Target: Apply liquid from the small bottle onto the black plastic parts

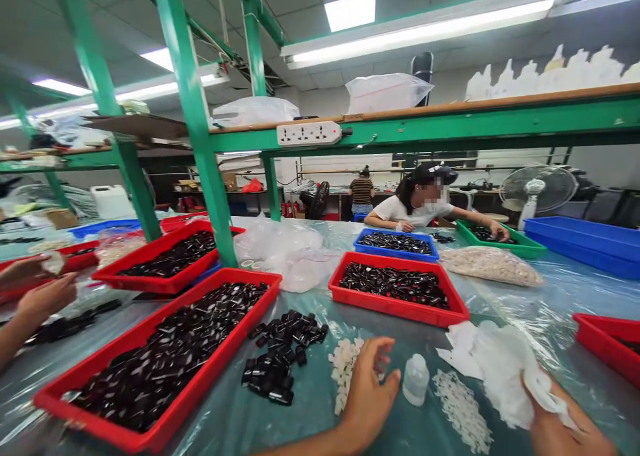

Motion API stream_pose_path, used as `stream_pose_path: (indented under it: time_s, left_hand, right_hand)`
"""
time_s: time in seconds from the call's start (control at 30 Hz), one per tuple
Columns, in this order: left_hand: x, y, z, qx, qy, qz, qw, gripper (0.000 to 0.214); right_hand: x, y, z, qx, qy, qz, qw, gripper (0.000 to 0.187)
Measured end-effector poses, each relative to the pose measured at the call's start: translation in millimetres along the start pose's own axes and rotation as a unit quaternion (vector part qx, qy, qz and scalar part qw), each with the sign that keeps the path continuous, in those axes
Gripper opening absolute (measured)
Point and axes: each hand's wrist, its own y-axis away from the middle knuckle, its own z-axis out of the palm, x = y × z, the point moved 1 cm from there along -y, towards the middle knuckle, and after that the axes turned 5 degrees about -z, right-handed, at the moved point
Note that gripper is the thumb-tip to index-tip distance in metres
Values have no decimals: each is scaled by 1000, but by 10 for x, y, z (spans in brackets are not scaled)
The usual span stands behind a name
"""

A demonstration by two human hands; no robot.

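My left hand [369, 395] hovers over a heap of small white parts [344, 369], fingers curled and pinching at them; whether it grips one I cannot tell. Just right of it stands a small clear bottle [415, 379]. My right hand [560, 424] is closed on a crumpled white cloth [503, 369] at the lower right. A loose pile of small black glossy parts [283, 353] lies left of the white heap. Another patch of white parts [463, 409] lies between the bottle and my right hand.
Red trays [150, 436] [400, 307] of black parts sit on the plastic-covered table, plus blue [395, 251] and green [520, 248] trays farther off. A person's hands [40, 289] work at the left; another person sits across. A green post [200, 129] rises mid-left.
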Motion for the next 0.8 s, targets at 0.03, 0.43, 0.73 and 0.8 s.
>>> stream_pose_path:
  time_s: [0.03, 0.43, 0.73, 0.8]
  left_hand:
    - [-91, 28, 34, -18, -13, -18, 1000, 48]
    - [-222, -113, 427, -75, 41, 2, 996, 34]
    - [135, -98, 305, -136, 137, 50, 980, 35]
    - [211, -56, 287, -143, 135, 55, 979, 32]
  right_hand:
    - [-35, 11, 45, 14, 17, 18, 1000, 42]
    - [127, 99, 271, -139, -17, -108, 984, 51]
    - [260, 505, 528, -294, -231, 18, 927, 65]
    - [259, 497, 520, -286, -214, 44, 933, 55]
